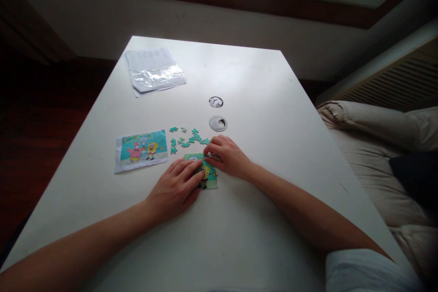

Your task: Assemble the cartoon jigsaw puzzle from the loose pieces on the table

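A partly joined jigsaw puzzle (212,183) with cartoon figures lies on the white table. My left hand (176,185) rests over its left side, fingers stretched out across the pieces, hiding much of that part. At the puzzle's upper edge, my right hand (226,157) has thumb and fingertips pinched together on a small puzzle piece, mostly covered by the fingers. Just beyond the hands, several loose green puzzle pieces (185,144) are scattered. Left of them is a picture sheet (142,150) showing cartoon figures on a teal background.
Papers in a clear plastic sleeve (155,70) lie at the table's far left. Two round fittings, one an open hole (216,101) and one a grey cap (218,123), are set in the white table (253,86). A cushioned seat (369,159) stands to the right.
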Action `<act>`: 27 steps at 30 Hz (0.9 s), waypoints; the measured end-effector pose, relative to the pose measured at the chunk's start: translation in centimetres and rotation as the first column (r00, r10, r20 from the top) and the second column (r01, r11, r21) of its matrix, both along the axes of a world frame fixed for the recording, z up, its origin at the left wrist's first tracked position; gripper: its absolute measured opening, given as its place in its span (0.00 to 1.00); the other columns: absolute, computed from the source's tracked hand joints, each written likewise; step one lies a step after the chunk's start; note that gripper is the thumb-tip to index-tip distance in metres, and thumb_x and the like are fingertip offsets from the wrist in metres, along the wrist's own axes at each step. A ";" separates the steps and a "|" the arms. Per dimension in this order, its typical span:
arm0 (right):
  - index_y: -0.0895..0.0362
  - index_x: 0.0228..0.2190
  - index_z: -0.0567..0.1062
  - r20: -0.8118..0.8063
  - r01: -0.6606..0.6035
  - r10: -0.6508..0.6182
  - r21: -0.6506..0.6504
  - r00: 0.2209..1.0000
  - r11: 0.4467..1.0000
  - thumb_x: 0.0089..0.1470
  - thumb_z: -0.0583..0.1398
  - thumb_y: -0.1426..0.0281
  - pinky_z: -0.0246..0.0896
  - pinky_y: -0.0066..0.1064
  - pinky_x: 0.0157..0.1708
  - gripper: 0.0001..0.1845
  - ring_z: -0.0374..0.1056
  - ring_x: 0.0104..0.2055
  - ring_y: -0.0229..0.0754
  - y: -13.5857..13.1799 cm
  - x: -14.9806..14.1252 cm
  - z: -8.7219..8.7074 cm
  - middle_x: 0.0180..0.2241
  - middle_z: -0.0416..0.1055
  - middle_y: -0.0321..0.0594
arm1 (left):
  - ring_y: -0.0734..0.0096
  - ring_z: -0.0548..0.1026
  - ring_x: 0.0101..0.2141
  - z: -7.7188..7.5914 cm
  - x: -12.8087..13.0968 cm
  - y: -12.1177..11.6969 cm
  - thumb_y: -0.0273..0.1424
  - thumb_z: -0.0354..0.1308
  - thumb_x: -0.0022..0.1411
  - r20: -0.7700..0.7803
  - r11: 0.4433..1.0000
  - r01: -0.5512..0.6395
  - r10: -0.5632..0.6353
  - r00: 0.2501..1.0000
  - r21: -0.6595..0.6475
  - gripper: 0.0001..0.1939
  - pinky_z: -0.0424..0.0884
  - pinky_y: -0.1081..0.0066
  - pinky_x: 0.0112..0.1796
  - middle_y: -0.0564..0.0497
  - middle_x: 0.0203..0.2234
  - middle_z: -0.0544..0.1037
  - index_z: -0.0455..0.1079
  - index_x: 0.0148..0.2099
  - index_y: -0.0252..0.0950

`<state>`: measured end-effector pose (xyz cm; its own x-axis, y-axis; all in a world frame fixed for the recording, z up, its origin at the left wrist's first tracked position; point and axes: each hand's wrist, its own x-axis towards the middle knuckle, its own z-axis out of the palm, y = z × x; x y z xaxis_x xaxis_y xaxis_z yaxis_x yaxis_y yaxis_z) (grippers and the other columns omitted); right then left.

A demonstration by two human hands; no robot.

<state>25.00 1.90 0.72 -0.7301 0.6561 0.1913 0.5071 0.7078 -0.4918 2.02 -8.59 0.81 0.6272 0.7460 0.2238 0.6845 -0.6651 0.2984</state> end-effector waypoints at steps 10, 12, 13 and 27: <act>0.54 0.37 0.75 0.004 0.035 -0.035 0.016 0.999 0.999 0.62 0.61 0.70 0.58 0.36 0.46 0.02 0.62 0.41 0.44 0.1 0.0 -0.1 0.37 0.70 0.41 | 0.50 0.66 0.60 0.1 0.0 0.1 0.30 0.54 0.69 0.012 1.000 0.001 -0.001 1.000 -0.002 0.19 0.64 0.47 0.61 0.41 0.61 0.70 0.69 0.60 0.37; 0.54 0.37 0.75 -0.002 0.036 -0.036 0.011 0.999 0.999 0.62 0.61 0.70 0.58 0.36 0.46 0.02 0.62 0.41 0.44 0.1 0.0 -0.1 0.36 0.69 0.41 | 0.50 0.66 0.60 0.0 0.0 0.1 0.30 0.54 0.69 0.011 1.000 -0.001 0.001 1.000 -0.004 0.19 0.63 0.47 0.62 0.41 0.62 0.69 0.69 0.60 0.37; 0.54 0.37 0.75 -0.005 0.039 -0.039 0.010 0.999 0.999 0.62 0.61 0.70 0.57 0.36 0.46 0.02 0.62 0.41 0.44 0.1 0.0 -0.1 0.36 0.69 0.41 | 0.50 0.66 0.60 0.0 0.0 0.0 0.30 0.54 0.69 0.010 1.000 -0.001 0.001 1.000 -0.005 0.19 0.63 0.47 0.62 0.41 0.62 0.69 0.69 0.60 0.37; 0.54 0.34 0.74 -0.017 0.042 -0.042 -0.022 0.999 0.999 0.60 0.62 0.72 0.57 0.36 0.45 0.01 0.63 0.41 0.44 0.0 -0.2 0.2 0.35 0.69 0.40 | 0.51 0.67 0.59 0.1 0.0 0.1 0.30 0.54 0.69 0.025 1.000 0.001 -0.001 1.000 0.004 0.18 0.64 0.47 0.61 0.42 0.61 0.70 0.69 0.60 0.38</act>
<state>24.76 1.94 0.92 -0.6985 0.6902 0.1891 0.5277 0.6752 -0.5154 2.04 -8.50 0.91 0.6220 0.7445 0.2426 0.6764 -0.6669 0.3126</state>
